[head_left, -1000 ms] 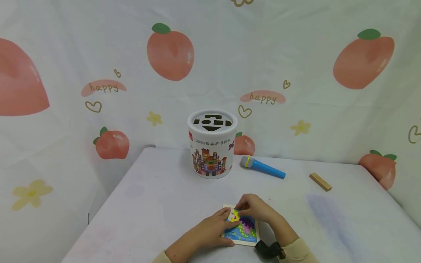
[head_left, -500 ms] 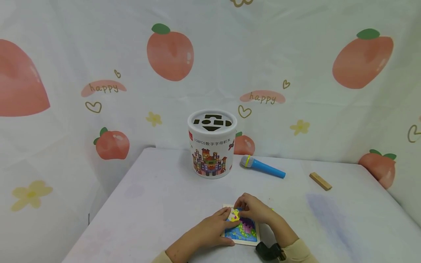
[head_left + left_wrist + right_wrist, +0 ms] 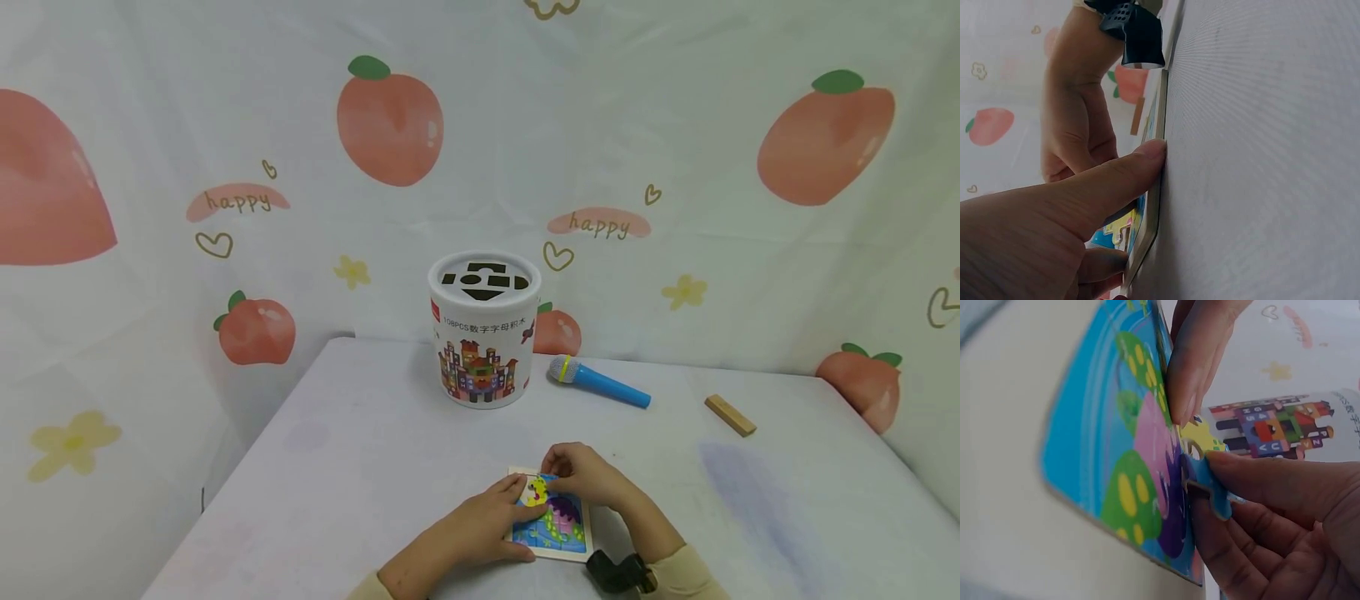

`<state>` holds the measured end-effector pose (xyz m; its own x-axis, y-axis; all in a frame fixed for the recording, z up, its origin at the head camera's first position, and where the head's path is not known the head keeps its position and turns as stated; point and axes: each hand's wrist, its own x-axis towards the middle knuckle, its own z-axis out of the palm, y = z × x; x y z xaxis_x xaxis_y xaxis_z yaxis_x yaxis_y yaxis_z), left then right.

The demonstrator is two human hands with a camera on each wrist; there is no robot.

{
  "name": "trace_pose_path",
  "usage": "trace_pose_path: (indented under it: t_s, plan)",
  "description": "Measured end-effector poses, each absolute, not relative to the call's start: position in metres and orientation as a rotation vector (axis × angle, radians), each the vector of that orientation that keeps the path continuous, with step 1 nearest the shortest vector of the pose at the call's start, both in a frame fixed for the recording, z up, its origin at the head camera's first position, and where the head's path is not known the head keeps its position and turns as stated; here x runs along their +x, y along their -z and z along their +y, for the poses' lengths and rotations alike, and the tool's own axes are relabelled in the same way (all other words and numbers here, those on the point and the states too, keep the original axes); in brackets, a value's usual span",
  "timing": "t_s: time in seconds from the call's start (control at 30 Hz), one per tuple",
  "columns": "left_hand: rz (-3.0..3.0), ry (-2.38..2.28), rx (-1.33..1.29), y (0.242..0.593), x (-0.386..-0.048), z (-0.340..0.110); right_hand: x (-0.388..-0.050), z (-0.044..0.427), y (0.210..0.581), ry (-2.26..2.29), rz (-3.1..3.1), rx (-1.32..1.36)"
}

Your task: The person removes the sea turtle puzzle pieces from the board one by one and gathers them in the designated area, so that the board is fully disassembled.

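Observation:
A small jigsaw puzzle in a pale wooden tray (image 3: pixel 561 554) lies on the table, its picture blue with pink, purple, green and yellow shapes. Over its left side rests my left hand (image 3: pixel 480 527), fingers extended on the picture. The left thumb (image 3: pixel 1138 164) presses the tray's edge in the left wrist view. My right hand (image 3: pixel 588 479) is at the far edge of the puzzle. Between its thumb and a finger it pinches a blue puzzle piece (image 3: pixel 1207 478), tilted up against the picture. Fingers hide part of the yellow area.
A white tub (image 3: pixel 483 333) with shaped holes in its lid stands behind the puzzle. To its right lie a blue toy microphone (image 3: pixel 603 383) and a small wooden block (image 3: pixel 731 415). A printed cloth (image 3: pixel 480 150) hangs behind the table.
My right hand has shifted slightly right along the puzzle's far edge, showing more of the yellow part. The left hand has stayed in place.

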<state>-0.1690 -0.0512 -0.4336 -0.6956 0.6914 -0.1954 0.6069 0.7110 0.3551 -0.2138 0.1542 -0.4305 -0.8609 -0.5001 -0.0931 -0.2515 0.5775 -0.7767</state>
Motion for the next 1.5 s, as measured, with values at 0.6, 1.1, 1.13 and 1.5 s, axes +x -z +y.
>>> trace_pose_path:
  t_s: [0.6,1.1,1.13,1.5]
  plan:
    - [2.607,-0.383,0.999,0.433,-0.167,-0.051,-0.215,0.167,0.425,1.257,2.388,-0.518]
    - [2.616,-0.369,0.964,0.433,-0.167,-0.048,-0.202,0.213,0.42,1.216,2.51,-0.427]
    - [2.616,-0.368,0.965,0.433,-0.167,-0.048,-0.201,0.216,0.42,1.217,2.513,-0.422]
    - [2.619,-0.376,0.973,0.435,-0.167,-0.049,-0.193,0.239,0.421,1.228,2.547,-0.336]
